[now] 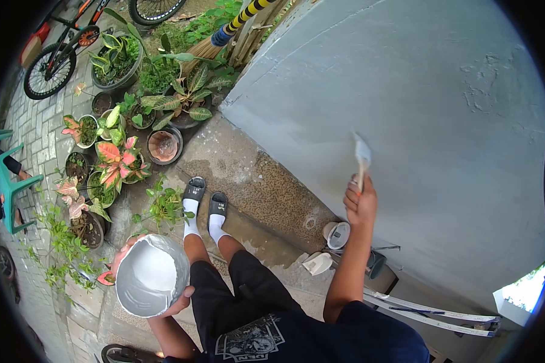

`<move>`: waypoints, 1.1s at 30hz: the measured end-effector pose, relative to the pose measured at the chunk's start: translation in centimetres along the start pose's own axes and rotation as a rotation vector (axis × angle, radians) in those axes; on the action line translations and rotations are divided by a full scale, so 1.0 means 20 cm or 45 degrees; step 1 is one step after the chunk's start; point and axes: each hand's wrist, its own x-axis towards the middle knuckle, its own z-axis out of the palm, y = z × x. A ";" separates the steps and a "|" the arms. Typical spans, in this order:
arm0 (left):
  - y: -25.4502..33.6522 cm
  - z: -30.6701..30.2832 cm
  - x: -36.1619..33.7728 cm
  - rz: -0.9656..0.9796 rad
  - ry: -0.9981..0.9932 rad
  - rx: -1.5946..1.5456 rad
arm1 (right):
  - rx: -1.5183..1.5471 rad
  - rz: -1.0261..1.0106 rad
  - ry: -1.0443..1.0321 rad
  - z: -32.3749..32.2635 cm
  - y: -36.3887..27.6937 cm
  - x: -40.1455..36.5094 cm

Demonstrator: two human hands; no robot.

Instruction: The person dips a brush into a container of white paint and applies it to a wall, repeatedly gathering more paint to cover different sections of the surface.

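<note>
My left hand (180, 300) holds a silver bucket (151, 275) of white paint at hip height, fingers curled over its rim. My right hand (360, 202) is raised and grips the handle of a paintbrush (362, 158). The brush's white-loaded bristles are pressed against the grey wall (442, 97). The wall around the brush looks pale and freshly coated. I stand raised above the ground in black shorts, white socks and black sandals (206, 196).
A metal ladder (433, 313) leans along the wall's base at lower right. A small paint can (337, 235) and a white lid sit on the ground by the wall. Several potted plants (121, 160), a bicycle (57, 57), a green chair (12, 181) and a broom (224, 33) crowd the left.
</note>
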 end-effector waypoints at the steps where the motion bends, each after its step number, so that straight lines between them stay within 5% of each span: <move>1: 0.03 0.01 0.03 0.037 -0.007 -0.019 | -0.047 -0.213 0.065 0.00 -0.09 -0.15; 3: 0.06 0.06 0.05 0.058 -0.020 -0.027 | -0.037 -0.630 0.216 0.04 -0.20 -0.30; 6: 0.07 0.15 0.08 -0.096 0.094 -0.290 | 0.213 -0.795 0.177 0.12 -0.09 -0.11; 11: -0.03 0.14 0.12 0.007 -0.158 0.121 | 0.182 -0.355 0.311 0.26 0.69 0.55; 15: 0.06 0.16 0.25 0.059 -0.269 0.347 | 0.057 0.441 0.221 0.31 1.28 0.97; 16: 0.00 0.15 0.18 0.055 -0.268 0.361 | 0.059 0.453 0.214 0.28 1.39 1.09; 18: -0.18 0.15 -0.08 -0.234 -0.196 0.242 | -0.068 0.861 0.083 0.21 1.51 1.29; 21: -0.24 0.19 -0.14 -0.406 -0.119 0.168 | -0.032 0.843 0.152 0.13 1.43 1.39; 24: -0.32 0.22 -0.20 -0.253 -0.111 0.297 | 0.127 0.790 -0.040 0.06 1.08 1.23; 27: -0.38 0.16 -0.33 -0.209 -0.380 0.573 | 0.046 0.372 0.001 0.10 0.67 0.64; 32: -0.24 0.14 -0.11 -0.132 -0.321 0.574 | 0.060 -0.405 0.126 0.14 0.17 0.00; 33: -0.21 0.14 -0.07 -0.117 -0.312 0.568 | 0.055 -0.403 0.134 0.13 0.13 -0.01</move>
